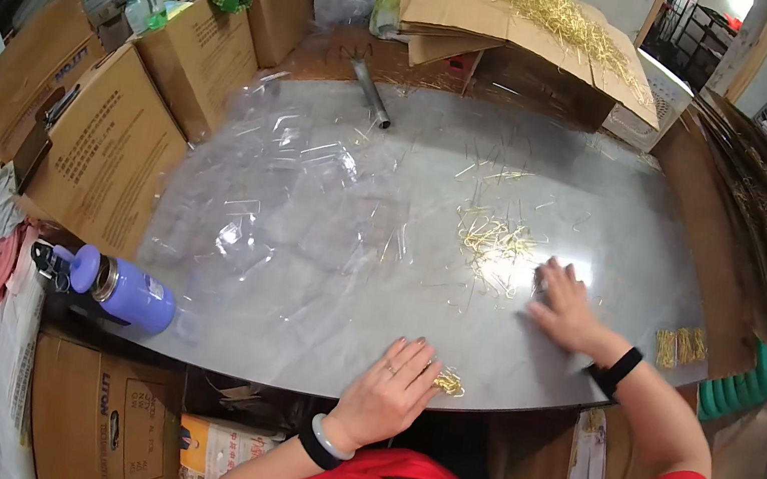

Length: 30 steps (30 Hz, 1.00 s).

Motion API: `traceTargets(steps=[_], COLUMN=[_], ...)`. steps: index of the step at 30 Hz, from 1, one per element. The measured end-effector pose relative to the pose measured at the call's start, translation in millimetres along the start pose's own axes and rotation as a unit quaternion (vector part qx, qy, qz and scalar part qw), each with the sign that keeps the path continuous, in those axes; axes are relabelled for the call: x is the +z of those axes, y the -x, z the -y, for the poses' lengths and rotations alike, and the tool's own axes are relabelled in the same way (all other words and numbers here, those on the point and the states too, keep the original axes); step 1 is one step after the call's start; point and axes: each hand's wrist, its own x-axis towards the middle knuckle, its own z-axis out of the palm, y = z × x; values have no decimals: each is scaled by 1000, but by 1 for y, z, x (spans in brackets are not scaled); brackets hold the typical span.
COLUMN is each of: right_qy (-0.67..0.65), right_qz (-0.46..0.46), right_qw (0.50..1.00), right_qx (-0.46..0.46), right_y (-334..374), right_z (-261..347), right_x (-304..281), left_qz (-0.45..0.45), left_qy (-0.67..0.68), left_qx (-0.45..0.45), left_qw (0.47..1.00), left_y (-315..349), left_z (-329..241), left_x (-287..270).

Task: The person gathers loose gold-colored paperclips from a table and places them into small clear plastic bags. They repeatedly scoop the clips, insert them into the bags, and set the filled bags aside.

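Note:
My left hand (392, 386) lies flat near the table's front edge, fingers stretched forward. A small bunch of gold wire hooks (450, 383) shows beside its fingers, and part of that bunch may be hidden under the hand. Farther right, my right hand (568, 311) reaches over the tabletop with fingers apart. Its fingertips are close to a loose pile of gold wire hooks (495, 238), and I see nothing held in it. A dark patch by those fingertips is too unclear to name.
Clear plastic bags (293, 174) cover the table's left side, beside an open purple bottle (131, 292). A metal tube (369, 93) lies at the back. More gold wires top a cardboard sheet (501, 24). Small packed bundles (681, 347) sit at the right edge. Cardboard boxes (108, 155) stand left.

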Motion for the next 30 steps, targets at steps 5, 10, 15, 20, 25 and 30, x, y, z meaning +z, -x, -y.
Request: traceTargets(steps=[5,10,15,20,25,30], right_qy=[21,12,98,4,-35,-55], right_qz=[-61,-90,-44,-93,-119,-206], right_qw=[988,959,947,985,973,975], right_qx=[-139,-269,-302,-143,-195,-67], right_y=[26,-9,-30,-17,26,49], right_z=[94,103,109,94,104,108], right_x=[32,13,-19,-17,-10,16], left_qz=[-4,-5,-13,-15,-12,0], left_qy=[-7,-1,11,7,6,10], left_qx=[8,5,2,8,14,23], left_qw=[1000,1000,1000,1000,1000,1000], left_y=[5,8,8,8,9,8], left_z=[2,3,3,4,5,4], left_x=[1,3,6,7,7,5])
